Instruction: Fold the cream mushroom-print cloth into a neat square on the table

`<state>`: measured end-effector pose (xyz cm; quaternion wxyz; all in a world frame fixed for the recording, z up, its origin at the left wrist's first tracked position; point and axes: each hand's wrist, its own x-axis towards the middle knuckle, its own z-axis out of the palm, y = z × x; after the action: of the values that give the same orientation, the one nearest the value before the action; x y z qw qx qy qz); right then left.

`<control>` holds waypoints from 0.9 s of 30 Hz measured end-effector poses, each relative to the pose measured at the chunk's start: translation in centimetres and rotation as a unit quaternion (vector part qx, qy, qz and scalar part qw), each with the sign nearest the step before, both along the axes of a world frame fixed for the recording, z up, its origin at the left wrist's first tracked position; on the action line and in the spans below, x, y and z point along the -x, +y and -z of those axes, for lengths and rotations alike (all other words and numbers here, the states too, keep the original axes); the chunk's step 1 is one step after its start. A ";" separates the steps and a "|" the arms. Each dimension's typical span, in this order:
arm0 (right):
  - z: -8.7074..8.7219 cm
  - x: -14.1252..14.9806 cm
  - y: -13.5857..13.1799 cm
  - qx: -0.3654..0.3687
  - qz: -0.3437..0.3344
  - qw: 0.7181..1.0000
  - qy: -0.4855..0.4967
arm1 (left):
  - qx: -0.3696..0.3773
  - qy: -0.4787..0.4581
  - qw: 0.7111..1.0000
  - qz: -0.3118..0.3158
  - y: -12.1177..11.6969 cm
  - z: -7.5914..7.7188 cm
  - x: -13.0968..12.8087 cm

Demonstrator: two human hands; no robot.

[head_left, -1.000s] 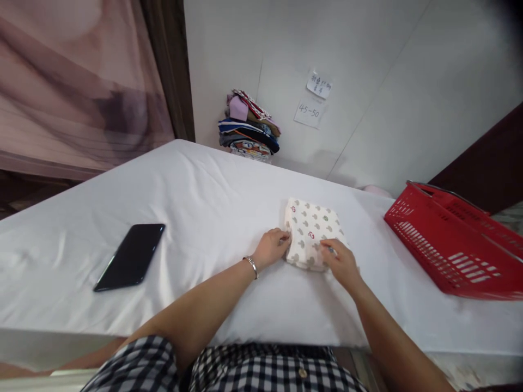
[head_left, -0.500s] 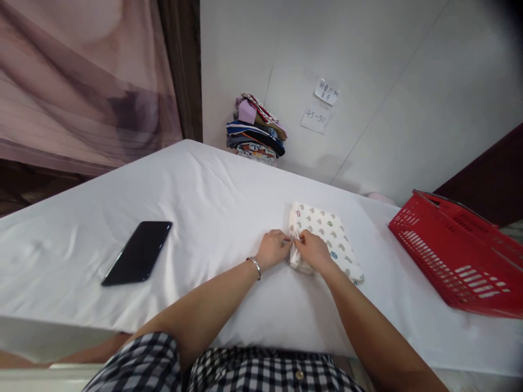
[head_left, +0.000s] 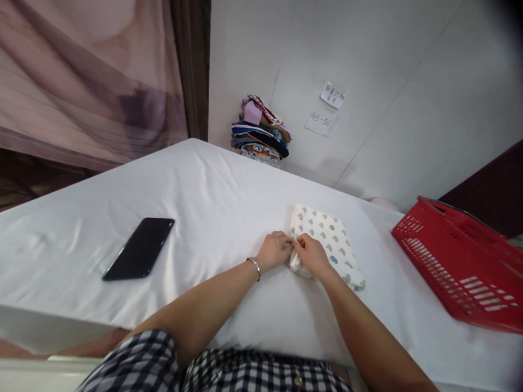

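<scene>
1. Head view, newest change: pinching the left edge of the cloth (head_left: pixel 335 239) with a narrow right grip (head_left: pixel 312 255), close beside the left grip (head_left: pixel 274 251).
2. With the left grip: touching that same edge with narrow, bent fingers; impossible to tell pinching from mere touching.
3. Likely meaning: two-handed work on the layers at that edge, apparently in mid-step.
4. Flat on the white surface (head_left: pixel 229 218), in the cloth's case: just right of the left grip, partly under the right grip and spreading to its right.
5. Against one second ago: moved across with the right grip, from the cloth's near right part to its left edge.
6. Also different: a blue print (head_left: pixel 333 259) in sight just right of the right grip, and a near right corner reaching further out.
7. Against half a second ago: hardly changed.
8. Well left of the left grip, a dark device (head_left: pixel 141 247); well right of the right grip, a red basket (head_left: pixel 445 239).
</scene>
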<state>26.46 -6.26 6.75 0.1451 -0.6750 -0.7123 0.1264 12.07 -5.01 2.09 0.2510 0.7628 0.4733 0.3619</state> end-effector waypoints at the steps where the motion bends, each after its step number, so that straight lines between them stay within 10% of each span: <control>1: 0.0 0.1 0.0 0.006 0.000 1.000 -0.009 | 0.001 -0.001 1.000 0.000 0.0 0.0 0.0; 17: 0.6 -3.6 3.2 0.069 -0.050 0.974 0.210 | -0.071 -0.003 0.997 0.034 -0.3 -0.1 -0.1; 22: -0.1 -3.4 7.8 -0.096 -0.063 0.992 0.052 | -0.073 0.004 0.997 0.032 -0.1 0.1 0.0; 27: 1.8 -1.5 10.9 -0.038 -0.096 0.987 -0.121 | -0.073 0.008 0.997 0.038 0.0 0.2 -0.1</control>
<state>28.00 4.64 4.99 0.0711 -0.6081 -0.7901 0.0300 12.13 -4.96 1.90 0.2045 0.7993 0.4185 0.3796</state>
